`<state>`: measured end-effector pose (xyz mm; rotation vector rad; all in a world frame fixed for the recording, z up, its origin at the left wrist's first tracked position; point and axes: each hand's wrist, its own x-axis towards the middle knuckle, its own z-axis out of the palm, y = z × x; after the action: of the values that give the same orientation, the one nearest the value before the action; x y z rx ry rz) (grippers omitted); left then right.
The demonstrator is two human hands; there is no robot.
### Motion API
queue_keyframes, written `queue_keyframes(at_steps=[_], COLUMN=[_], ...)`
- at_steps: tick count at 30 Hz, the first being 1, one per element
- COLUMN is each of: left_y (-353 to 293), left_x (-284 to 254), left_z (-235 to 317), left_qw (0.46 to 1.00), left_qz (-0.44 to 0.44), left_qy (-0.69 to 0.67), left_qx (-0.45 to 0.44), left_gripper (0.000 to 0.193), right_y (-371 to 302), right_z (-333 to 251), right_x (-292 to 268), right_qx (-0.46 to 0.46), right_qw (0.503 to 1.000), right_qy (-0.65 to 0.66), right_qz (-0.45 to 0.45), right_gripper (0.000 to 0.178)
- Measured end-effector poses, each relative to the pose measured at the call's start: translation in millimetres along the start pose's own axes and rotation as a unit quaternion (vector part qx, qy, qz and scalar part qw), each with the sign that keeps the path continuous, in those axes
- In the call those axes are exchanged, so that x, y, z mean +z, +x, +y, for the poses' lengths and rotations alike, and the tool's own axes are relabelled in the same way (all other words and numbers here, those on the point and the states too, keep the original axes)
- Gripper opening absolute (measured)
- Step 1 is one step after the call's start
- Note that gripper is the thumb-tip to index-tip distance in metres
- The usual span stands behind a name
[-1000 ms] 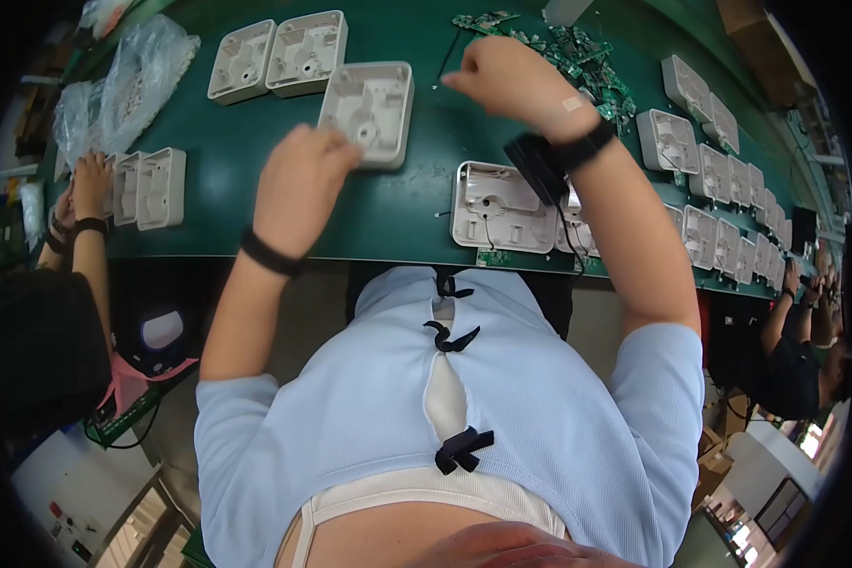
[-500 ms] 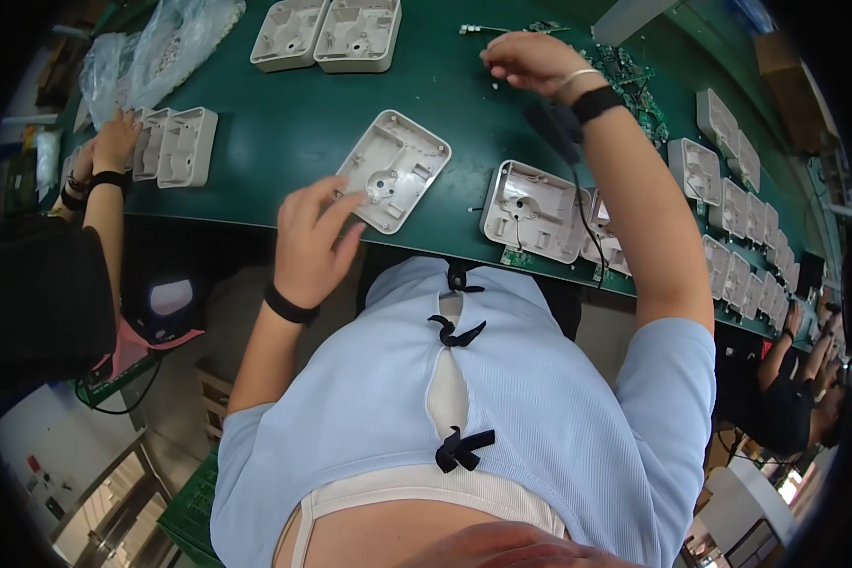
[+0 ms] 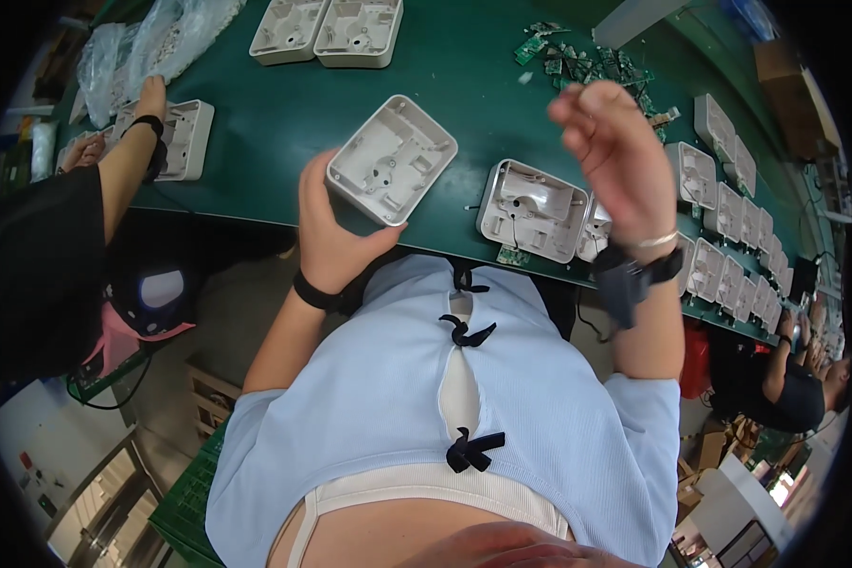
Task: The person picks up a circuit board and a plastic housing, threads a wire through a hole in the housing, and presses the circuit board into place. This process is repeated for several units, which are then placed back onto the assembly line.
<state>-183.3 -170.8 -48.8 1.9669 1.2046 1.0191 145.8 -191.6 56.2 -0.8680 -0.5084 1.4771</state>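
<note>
My left hand (image 3: 336,241) grips a white plastic housing (image 3: 426,151) by its near left side, thumb at the bottom corner and fingers along the left edge. The housing's open side faces up, showing posts, ribs and a round hole. My right hand (image 3: 625,156) is raised at the right with curled fingers. Whatever it holds, if anything, is hidden. A small pale connector (image 3: 667,116) shows just past the back of that hand; I cannot tell whether it is held. Below the hand, another white housing (image 3: 559,241) with a round hole and a thin wire lies at the table edge.
A pile of green circuit boards (image 3: 587,66) lies on the green table (image 3: 464,85) beyond my right hand. Two housings (image 3: 360,52) stand at the back, with rows of more (image 3: 729,208) at the right. A co-worker's hand (image 3: 151,95) works at the left beside plastic bags (image 3: 185,43).
My left hand has closed on the housing, which is now slightly lifted and tilted. My right hand has drawn back from the far boards toward me and to the right.
</note>
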Motion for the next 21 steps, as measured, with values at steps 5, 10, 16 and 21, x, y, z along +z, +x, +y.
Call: queue_keyframes(at_steps=[5,10,16,21], left_y=[11.6,15.4,16.9,17.1], left_x=[-1.3,0.2,1.5,2.4], left_z=[25.6,45.0,51.4,50.5], left_qw=[0.998,0.995,0.993,0.993], left_qz=[0.013,0.015,0.023,0.016], left_qy=[0.015,0.012,0.029,0.023], left_qx=[0.059,0.101,0.116,0.117], left_gripper=[0.103,0.1,0.102,0.102], right_y=[-21.6,-18.7,-15.9,-10.0], right_z=[64.4,83.6,94.8,91.1], right_x=[27.1,38.1,41.9,47.8], right_qx=[-0.121,-0.12,-0.252,-0.412], right_qw=[0.948,0.92,0.82,0.672], right_qy=[-0.294,-0.373,-0.513,-0.612], right_qz=[0.0,-0.028,-0.046,-0.066], right_gripper=[0.009,0.008,0.013,0.016])
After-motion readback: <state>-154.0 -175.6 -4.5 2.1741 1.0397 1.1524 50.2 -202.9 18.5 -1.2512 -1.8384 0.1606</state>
